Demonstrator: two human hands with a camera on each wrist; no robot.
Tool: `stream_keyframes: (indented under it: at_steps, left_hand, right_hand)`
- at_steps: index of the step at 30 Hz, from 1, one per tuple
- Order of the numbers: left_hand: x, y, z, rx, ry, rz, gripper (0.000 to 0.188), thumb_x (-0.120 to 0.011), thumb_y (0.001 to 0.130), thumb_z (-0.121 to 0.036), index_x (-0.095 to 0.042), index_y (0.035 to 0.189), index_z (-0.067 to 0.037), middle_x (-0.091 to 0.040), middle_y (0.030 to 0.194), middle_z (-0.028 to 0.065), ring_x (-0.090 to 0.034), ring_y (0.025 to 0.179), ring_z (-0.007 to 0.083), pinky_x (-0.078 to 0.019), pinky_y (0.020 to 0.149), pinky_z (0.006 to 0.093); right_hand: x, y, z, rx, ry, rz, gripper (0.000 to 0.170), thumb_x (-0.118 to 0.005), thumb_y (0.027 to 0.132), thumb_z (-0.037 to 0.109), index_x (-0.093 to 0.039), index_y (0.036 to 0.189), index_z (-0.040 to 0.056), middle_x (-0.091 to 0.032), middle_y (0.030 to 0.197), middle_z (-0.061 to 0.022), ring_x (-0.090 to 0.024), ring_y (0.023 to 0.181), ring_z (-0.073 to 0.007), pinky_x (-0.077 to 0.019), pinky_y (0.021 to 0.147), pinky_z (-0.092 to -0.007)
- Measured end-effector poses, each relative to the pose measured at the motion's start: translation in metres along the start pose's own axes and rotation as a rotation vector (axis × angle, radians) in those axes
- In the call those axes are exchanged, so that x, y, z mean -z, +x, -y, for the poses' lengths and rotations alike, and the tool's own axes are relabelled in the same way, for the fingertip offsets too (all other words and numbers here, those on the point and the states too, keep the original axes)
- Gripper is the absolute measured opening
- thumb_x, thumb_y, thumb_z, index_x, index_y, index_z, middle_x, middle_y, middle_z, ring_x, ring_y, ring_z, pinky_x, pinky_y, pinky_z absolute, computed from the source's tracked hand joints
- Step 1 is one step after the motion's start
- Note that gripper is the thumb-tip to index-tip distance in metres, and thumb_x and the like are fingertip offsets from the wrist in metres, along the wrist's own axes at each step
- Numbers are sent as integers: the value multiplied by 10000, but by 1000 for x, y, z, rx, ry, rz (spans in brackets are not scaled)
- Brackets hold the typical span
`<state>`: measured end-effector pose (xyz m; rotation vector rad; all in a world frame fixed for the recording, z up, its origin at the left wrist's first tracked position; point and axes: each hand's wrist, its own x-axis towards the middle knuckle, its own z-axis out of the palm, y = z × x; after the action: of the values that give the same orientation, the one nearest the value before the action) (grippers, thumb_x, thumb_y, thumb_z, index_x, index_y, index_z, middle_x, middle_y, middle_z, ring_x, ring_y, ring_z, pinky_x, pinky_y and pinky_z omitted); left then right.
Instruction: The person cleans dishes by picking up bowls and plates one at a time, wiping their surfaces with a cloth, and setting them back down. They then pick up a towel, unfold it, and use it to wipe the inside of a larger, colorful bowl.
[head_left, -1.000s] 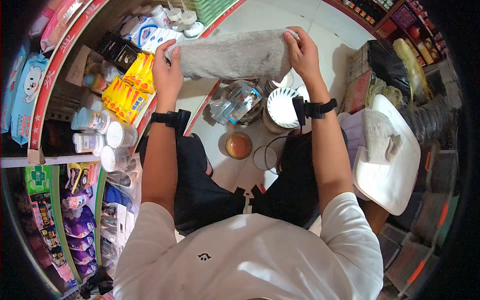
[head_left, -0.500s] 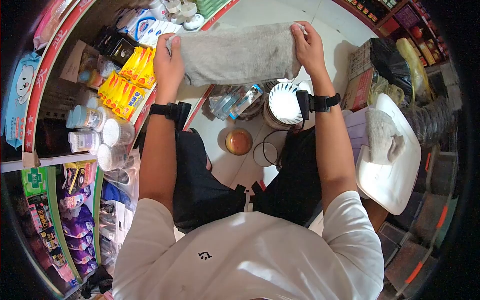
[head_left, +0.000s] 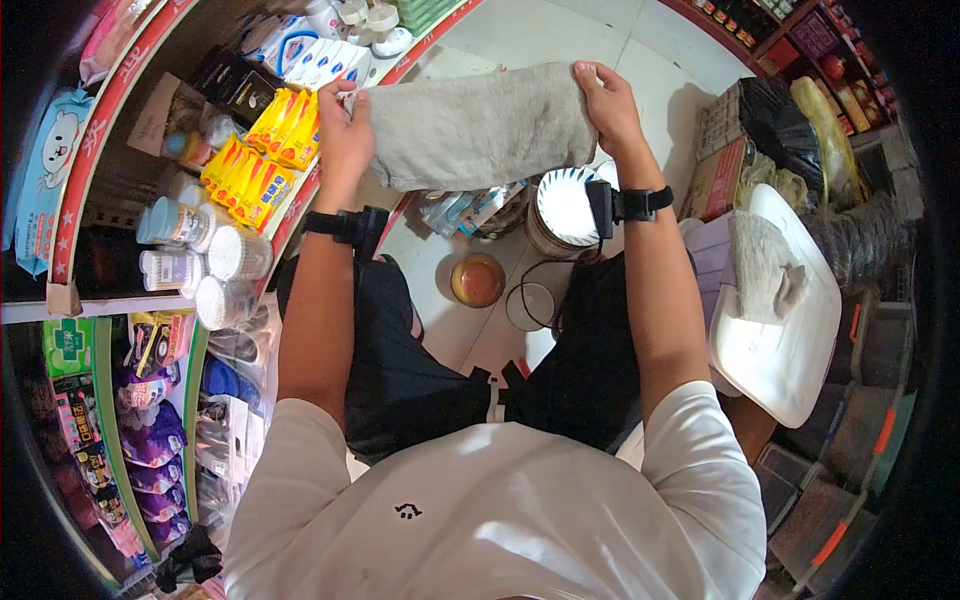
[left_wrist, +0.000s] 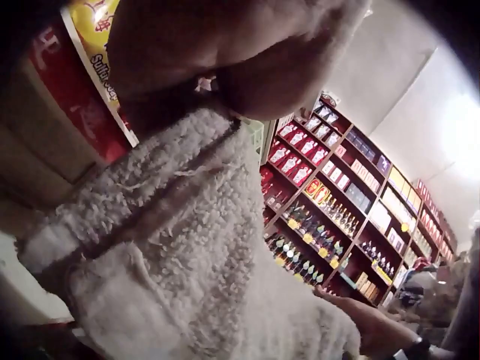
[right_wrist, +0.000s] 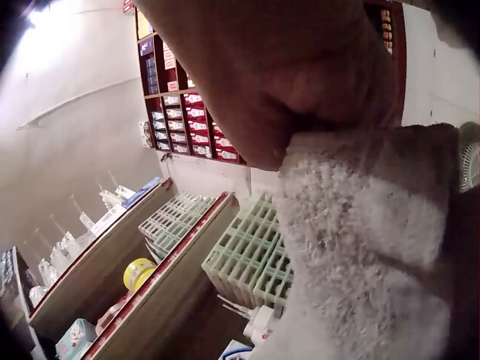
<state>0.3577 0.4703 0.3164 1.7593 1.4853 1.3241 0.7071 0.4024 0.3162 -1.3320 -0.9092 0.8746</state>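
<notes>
A grey cloth point(head_left: 480, 125) is stretched between both hands in the head view. The left hand point(head_left: 346, 140) pinches its left end, thumb on the near side. At the upper right corner, the right hand point(head_left: 610, 108) pinches the other end. In the left wrist view the fluffy cloth point(left_wrist: 187, 225) hangs below the left hand point(left_wrist: 232, 56); its pile shows in folds. The right wrist view has the cloth point(right_wrist: 360, 225) under the right hand point(right_wrist: 277, 67), whose fingertips are hidden.
Beyond the knees, patterned plates point(head_left: 568, 205) are stacked on the floor near an amber bowl point(head_left: 478, 280) and a glass point(head_left: 530, 306). Shelves of goods with yellow packets point(head_left: 245, 185) line the left. At right, another grey cloth point(head_left: 762, 270) lies on a white tray point(head_left: 790, 350).
Compared with the earlier frames, the cloth hangs a little lower and nearer the body. Both hands keep their hold on its ends.
</notes>
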Motion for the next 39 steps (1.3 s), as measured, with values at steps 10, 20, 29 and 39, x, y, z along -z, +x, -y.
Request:
stream_keyframes:
  at_steps: [10,20,29,39]
  left_hand:
    - [-38,-63,-40,253,-455,492,231,-583,1066,-143,-611,1286,-79,-666,1068,62,-641,818,107,-540,761,271]
    - [-16,-43,-36,418,-850,324,311,-600,1050,-154,-557,1321,-6,-661,1232,119,-674,1123,211,-555,965,368]
    - [5,-31,-43,624,-1198,361,423,-475,1103,-236,-514,1433,26,-607,1419,171,-591,1295,298,-431,1147,472]
    - [11,-43,-68,322,-1302,791,563,-489,1100,-327,-400,1517,40,-628,1370,203,-610,1284,292,-483,1102,444]
  right_hand:
    - [-104,-111,7,434,-383,135,517,-794,775,161,-653,1255,28,-702,1067,-200,-699,902,-343,-568,834,-423]
    - [-96,-137,11,872,-357,457,409,-629,789,33,-667,1195,32,-657,1256,-218,-617,1151,-400,-512,1022,-484]
    - [-83,-78,-33,27,328,85,321,-538,997,160,-608,1302,89,-637,1154,0,-588,1080,-130,-488,988,-358]
    - [-102,-100,-8,-509,1214,525,701,-427,1075,566,-459,1512,18,-585,1454,-161,-591,1313,-308,-453,1151,-444]
